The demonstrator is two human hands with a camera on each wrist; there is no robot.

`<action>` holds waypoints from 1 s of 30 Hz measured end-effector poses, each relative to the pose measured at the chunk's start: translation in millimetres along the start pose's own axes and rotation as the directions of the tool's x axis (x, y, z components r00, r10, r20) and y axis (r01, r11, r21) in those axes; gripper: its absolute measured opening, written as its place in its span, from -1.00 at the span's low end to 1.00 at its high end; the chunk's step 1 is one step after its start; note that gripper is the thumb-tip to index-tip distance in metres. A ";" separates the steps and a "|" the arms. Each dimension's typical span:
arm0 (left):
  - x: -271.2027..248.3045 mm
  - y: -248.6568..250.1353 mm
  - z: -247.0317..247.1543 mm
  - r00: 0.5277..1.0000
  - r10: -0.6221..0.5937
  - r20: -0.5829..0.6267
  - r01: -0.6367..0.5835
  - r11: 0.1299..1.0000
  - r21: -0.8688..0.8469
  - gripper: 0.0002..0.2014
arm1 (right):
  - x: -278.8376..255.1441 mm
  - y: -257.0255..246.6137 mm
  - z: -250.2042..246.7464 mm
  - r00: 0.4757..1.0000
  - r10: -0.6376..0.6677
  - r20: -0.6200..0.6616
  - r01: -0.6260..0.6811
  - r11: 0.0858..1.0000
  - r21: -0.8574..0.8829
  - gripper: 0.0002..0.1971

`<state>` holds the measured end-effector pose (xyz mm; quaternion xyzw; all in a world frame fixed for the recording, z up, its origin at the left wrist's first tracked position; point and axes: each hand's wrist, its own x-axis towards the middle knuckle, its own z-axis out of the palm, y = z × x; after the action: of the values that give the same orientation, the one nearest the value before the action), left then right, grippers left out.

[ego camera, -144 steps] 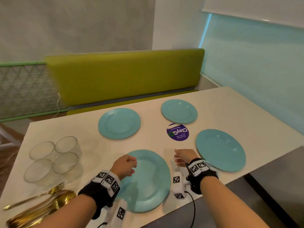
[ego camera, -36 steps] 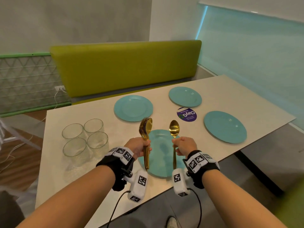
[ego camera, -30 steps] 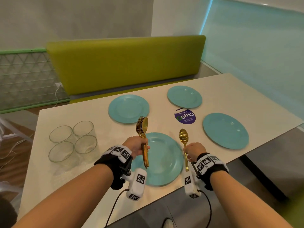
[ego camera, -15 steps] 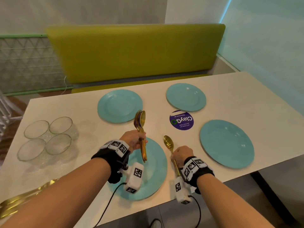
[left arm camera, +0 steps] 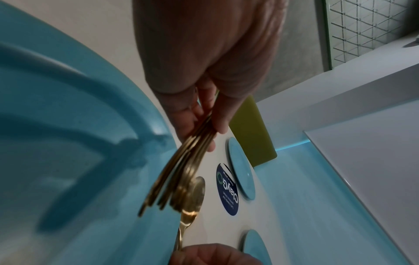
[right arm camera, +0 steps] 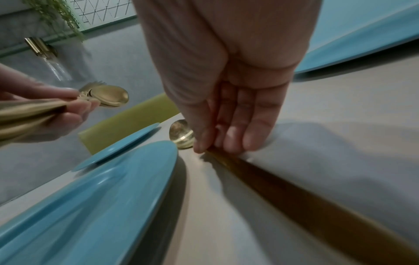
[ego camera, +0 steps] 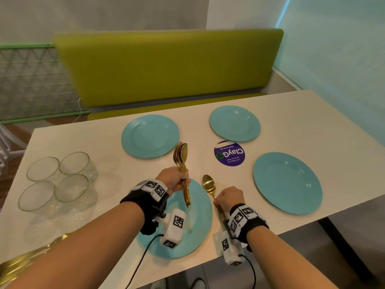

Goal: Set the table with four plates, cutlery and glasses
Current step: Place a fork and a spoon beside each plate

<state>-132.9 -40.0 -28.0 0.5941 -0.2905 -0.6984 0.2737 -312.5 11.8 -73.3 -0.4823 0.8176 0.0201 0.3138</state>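
A white table stands before a green bench backrest; on it lie four teal plates: the near plate under the left wrist, a far-left plate, a far-right plate and a right plate; a purple round sticker sits between the plates; four clear glasses cluster at the table's left, touching or nearly so; more gold cutlery lies at the near-left edge. The left hand is clamped round a bundle of gold forks and spoons, held upright over the near plate's far rim; the right hand pinches the handle of a single gold spoon just right of the near plate, bowl pointing away, its handle low against the table in the right wrist view.
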 end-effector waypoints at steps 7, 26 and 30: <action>6.2 5.6 -8.7 0.996 -0.002 0.084 0.000 1.000 0.021 -0.85 | -7.9 -2.1 -0.7 0.993 0.111 -0.035 -0.106 0.986 0.129 -0.71; 3.9 21.1 51.7 0.910 -0.008 0.415 -0.079 0.978 0.193 -0.92 | -29.1 -30.0 -67.7 0.998 -0.032 -0.046 0.055 0.614 0.787 -0.85; 12.5 28.9 74.9 0.911 -0.022 0.412 -0.042 0.989 0.145 -0.91 | -14.3 -17.5 -88.0 1.000 -0.002 -0.015 0.014 0.528 0.849 -0.89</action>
<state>-207.7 -62.8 -5.8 0.4509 -0.3964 -0.7827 0.1642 -337.1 -15.9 9.6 -0.2729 0.7241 -0.3840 0.5038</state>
